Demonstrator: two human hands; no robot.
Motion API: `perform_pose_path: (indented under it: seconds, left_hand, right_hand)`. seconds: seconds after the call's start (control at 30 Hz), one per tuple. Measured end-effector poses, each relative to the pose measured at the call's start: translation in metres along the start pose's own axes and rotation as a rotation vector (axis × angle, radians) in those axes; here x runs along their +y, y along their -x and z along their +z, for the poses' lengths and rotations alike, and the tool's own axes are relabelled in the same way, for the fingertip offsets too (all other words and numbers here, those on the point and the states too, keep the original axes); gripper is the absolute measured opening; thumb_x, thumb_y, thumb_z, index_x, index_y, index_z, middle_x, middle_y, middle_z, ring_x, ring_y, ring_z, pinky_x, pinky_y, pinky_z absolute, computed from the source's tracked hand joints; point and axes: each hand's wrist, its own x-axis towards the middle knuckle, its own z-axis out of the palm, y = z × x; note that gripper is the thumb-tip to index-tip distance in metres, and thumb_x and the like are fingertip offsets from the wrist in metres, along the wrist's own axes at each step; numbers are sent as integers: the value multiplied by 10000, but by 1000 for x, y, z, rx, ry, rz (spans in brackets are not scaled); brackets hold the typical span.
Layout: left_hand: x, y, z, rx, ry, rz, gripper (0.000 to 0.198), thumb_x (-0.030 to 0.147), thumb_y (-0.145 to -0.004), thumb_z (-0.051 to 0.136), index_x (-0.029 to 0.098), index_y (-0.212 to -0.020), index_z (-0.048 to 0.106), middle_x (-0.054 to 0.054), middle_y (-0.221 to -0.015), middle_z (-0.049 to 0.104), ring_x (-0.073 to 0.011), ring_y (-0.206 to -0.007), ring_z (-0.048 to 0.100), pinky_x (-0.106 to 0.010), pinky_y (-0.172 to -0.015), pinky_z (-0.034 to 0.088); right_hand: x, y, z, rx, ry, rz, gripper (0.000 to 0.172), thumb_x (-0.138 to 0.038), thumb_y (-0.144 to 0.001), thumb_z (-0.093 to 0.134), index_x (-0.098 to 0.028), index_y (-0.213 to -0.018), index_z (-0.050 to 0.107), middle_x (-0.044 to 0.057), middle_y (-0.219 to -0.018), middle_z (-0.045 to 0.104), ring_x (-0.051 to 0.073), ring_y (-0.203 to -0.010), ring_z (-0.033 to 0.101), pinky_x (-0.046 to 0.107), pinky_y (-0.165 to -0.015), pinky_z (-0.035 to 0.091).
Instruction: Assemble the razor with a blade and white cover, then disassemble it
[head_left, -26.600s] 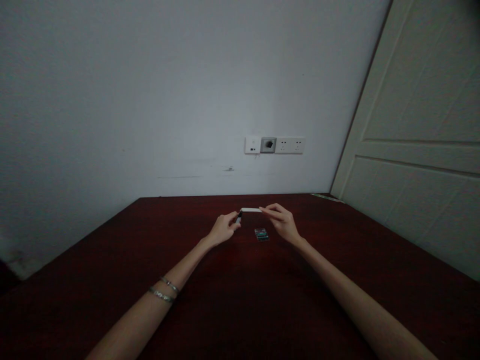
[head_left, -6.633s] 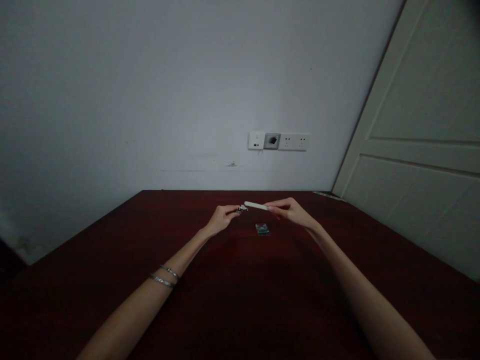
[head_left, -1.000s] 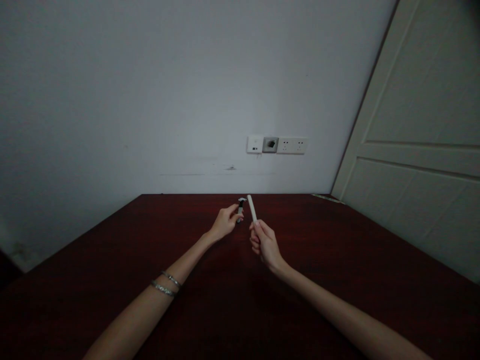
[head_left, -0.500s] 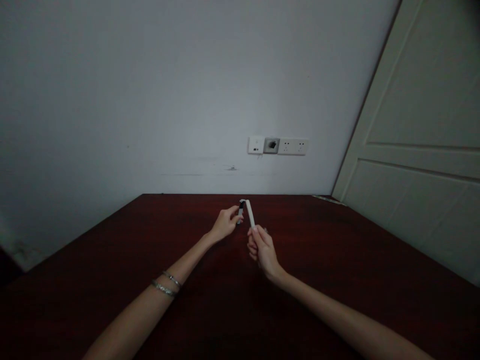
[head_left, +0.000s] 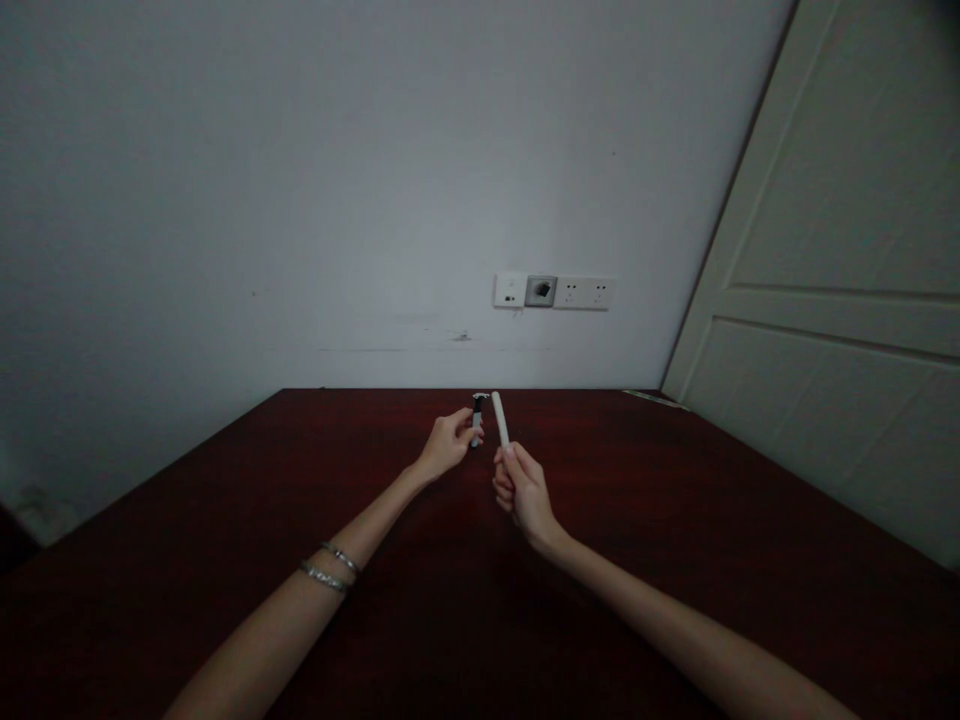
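Note:
My left hand is closed on a small grey-and-black tool, pinched between thumb and fingers. It stands upright with a thin, silvery, crosswise head on top, too small to make out exactly. To its right, my right hand is wrapped round the lower end of a white, candle-like stick. The stick points up and away, leaning slightly left. Its upper end is beside the tool's head, with a narrow gap between them. My right fingers hide the stick's lower end.
Both hands are over a dark red-brown table that runs back to a pale wall. Wall sockets are behind the hands. A panelled door is on the right, and a thin flat strip lies at the table's back right.
The tool's head has moved slightly left and up, away from the stick's tip, which it seemed to meet before. The stick has risen a little. Both grips are the same.

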Motion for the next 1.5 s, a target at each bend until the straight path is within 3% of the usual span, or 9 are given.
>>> perform_pose_path:
  seconds: [0.3,0.53,0.67,0.8,1.07,1.2,1.33,1.5]
  left_hand:
    - [-2,-2,2,2,45,-16,96,179,-732,522,126,-800,566,-20,-704,607,-121,-608,578,-223,-579,454]
    - [-1,1,3,-26,-110,21,51,158,-717,530,128,-706,569,18,-608,542,-87,-556,484,-185,-534,379]
    - [-5,1,3,-37,-53,-4,87,172,-726,529,124,-762,592,-2,-663,590,-103,-590,529,-202,-570,415]
    - [-8,1,4,28,-97,-43,101,174,-705,578,131,-788,617,-16,-690,638,-124,-619,572,-222,-593,440]
    - [-9,-3,2,120,-191,-52,152,218,-688,648,137,-815,640,-38,-716,669,-149,-624,607,-244,-590,456]
    - [-9,-1,3,92,-220,-31,148,242,-688,656,141,-796,644,-38,-716,675,-153,-630,611,-247,-596,456]
    - [-8,-2,2,60,-153,-44,163,228,-690,643,137,-825,645,-56,-765,686,-169,-676,631,-252,-614,471]
    - [-6,-9,-8,105,-100,-110,166,215,-695,608,119,-829,630,-52,-729,672,-152,-577,619,-250,-571,478]
  right_hand:
    - [5,-2,2,-18,7,27,342,-525,-741,547,-207,-729,422,-105,-490,277,31,-368,189,135,-326,98]
    - [7,-3,3,-12,-12,26,367,-551,-722,555,-210,-736,420,-111,-482,257,31,-363,172,135,-321,97]
    - [4,-3,1,-2,-9,41,350,-533,-725,560,-209,-730,425,-108,-481,267,30,-361,179,133,-323,90]
    - [-4,-10,0,16,-13,-30,347,-526,-717,569,-207,-717,434,-109,-472,262,29,-359,166,136,-320,92]
    - [11,-5,-12,2,85,0,347,-535,-747,533,-201,-724,442,-104,-478,289,32,-363,194,138,-317,120]
    - [3,-12,-9,26,88,-68,335,-525,-746,536,-203,-725,446,-103,-478,281,36,-364,194,141,-315,129]
    - [6,-10,-12,21,99,-23,333,-529,-747,532,-208,-727,446,-104,-482,276,37,-363,184,145,-318,120]
    - [3,-10,-27,34,317,-109,323,-493,-783,515,-177,-809,582,-57,-551,386,52,-409,307,173,-353,209]
